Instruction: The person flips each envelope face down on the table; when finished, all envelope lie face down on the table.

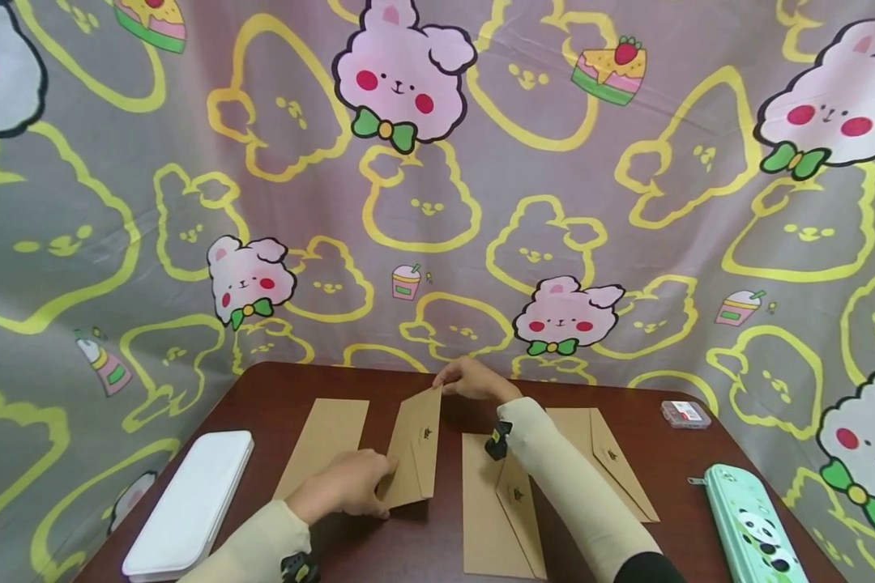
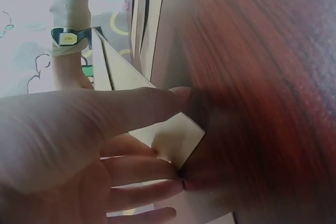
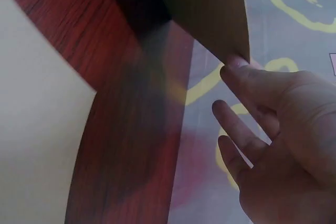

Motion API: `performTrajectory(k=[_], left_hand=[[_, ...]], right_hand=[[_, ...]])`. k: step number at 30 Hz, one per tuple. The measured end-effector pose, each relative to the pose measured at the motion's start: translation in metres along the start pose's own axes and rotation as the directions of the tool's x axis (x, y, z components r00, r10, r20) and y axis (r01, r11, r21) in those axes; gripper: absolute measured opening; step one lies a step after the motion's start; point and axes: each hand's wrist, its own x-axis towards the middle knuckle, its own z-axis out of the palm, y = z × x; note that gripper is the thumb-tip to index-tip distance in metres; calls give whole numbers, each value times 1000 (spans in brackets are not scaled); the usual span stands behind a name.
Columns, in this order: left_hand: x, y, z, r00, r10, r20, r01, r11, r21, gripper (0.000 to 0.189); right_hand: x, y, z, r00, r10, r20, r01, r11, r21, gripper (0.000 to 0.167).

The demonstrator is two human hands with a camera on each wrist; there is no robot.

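Note:
Tilted up over the table is a brown kraft envelope (image 1: 414,449) with a small dark crown print on its flap side. My left hand (image 1: 353,483) grips its near left corner, thumb on one face and fingers on the other, as the left wrist view also shows. At the far right corner, my right hand (image 1: 474,379) pinches the envelope (image 3: 212,14) between thumb and index finger, the other fingers spread apart. Another envelope (image 1: 326,441) lies flat to the left, partly behind my left hand. To the right lie two more, a nearer envelope (image 1: 484,506) and a farther envelope (image 1: 576,425), partly under my right forearm.
A white case (image 1: 193,502) lies at the table's left side. On the right are a mint-green panda pencil case (image 1: 754,518) and a small clear box (image 1: 685,414). A patterned curtain (image 1: 437,202) hangs right behind the dark wooden table (image 1: 277,389).

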Motion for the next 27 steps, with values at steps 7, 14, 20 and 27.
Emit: performTrajectory(k=[7, 14, 20, 27], left_hand=[[1, 4, 0, 1000, 7, 25, -6, 999, -37, 83], [2, 10, 0, 1000, 6, 27, -3, 995, -104, 91], [2, 14, 4, 1000, 18, 14, -17, 993, -115, 91], [1, 13, 3, 999, 38, -3, -38, 993, -113, 85]], right_hand=[[3, -5, 0, 1000, -31, 4, 30, 989, 147, 19], [9, -15, 4, 996, -92, -17, 94, 973, 213, 24], [14, -24, 9, 991, -134, -9, 133, 967, 215, 28], [18, -25, 12, 991, -132, -24, 134, 965, 227, 29]])
